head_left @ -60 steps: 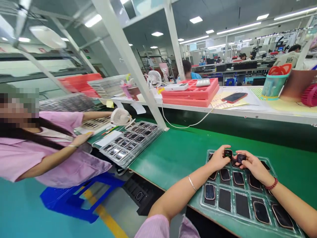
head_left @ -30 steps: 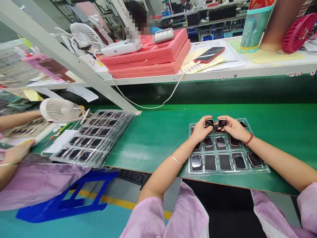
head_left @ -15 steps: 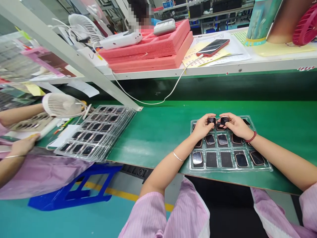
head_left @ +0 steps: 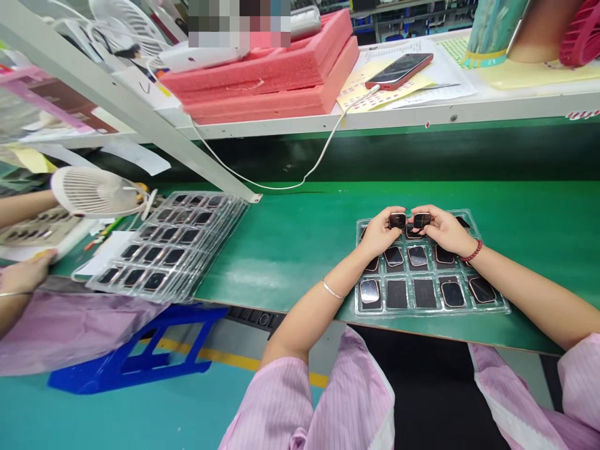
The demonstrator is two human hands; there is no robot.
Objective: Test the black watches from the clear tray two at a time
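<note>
Over the tray's (head_left: 487, 310) far row, the left hand (head_left: 377, 234) pinches one watch (head_left: 397, 220) and the right hand (head_left: 443, 229) pinches another (head_left: 422, 219), held side by side as half a second ago; only the view has dipped slightly. More screens fill the tray's pockets. Left on the green bench (head_left: 300, 244) lie stacked trays (head_left: 169, 247) and a fan (head_left: 91, 190), beside a co-worker's hand (head_left: 25, 272).

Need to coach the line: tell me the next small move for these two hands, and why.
Probably lower both pieces into open pockets. The left hand holds one small dark device, the right hand another, side by side just above the far row of the clear tray, where several pockets look unfilled.
</note>
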